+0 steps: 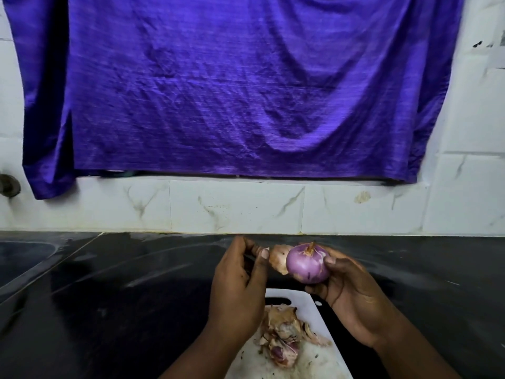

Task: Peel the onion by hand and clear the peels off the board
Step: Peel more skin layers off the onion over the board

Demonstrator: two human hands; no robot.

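Over black counter (136, 296), right fingers (329, 260) gripping onion (306, 266), left fingers (263, 253) pinching peel (277, 259)

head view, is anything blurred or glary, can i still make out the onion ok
Head view: the onion and the peel coming off it are fairly sharp. In the same head view, the purple cloth looks soft with horizontal streaks, the black counter carries pale glare streaks, and the wall tiles have joints that lean near the right edge, as wide-angle distortion would make them.
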